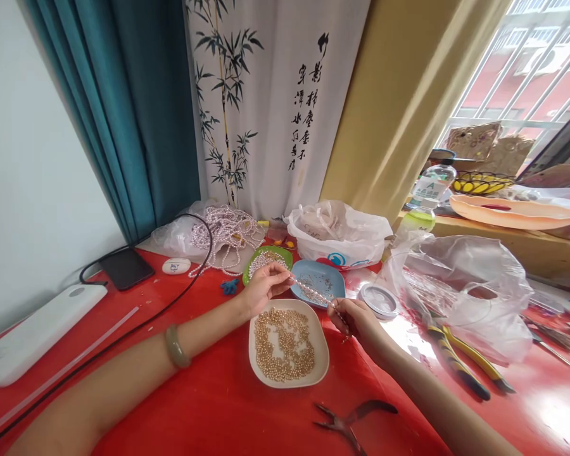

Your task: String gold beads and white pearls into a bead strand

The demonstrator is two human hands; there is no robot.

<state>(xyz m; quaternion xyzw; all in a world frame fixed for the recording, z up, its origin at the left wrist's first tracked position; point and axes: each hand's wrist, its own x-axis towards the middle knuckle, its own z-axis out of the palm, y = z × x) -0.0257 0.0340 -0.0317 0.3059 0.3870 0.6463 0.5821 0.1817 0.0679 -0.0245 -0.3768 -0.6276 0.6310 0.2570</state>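
My left hand [265,286] pinches one end of a short bead strand [313,294] above the red table [209,411]. My right hand [354,318] pinches the strand's other end, fingers closed round it. The strand stretches between both hands, just over the far edge of a white dish [319,370] full of small gold beads. Behind the hands sit a blue dish [325,273] and a green dish [285,255] holding pale beads. A green bangle circles my left wrist.
Brown pliers [349,421] lie near the front edge. Yellow-handled pliers [460,364] rest beside a clear plastic bag [470,285] on the right. A heap of pearl strands [223,234], a white bag [339,234], a round lid [379,301], a phone [126,267] and a white power strip [38,332] stand at the back and left.
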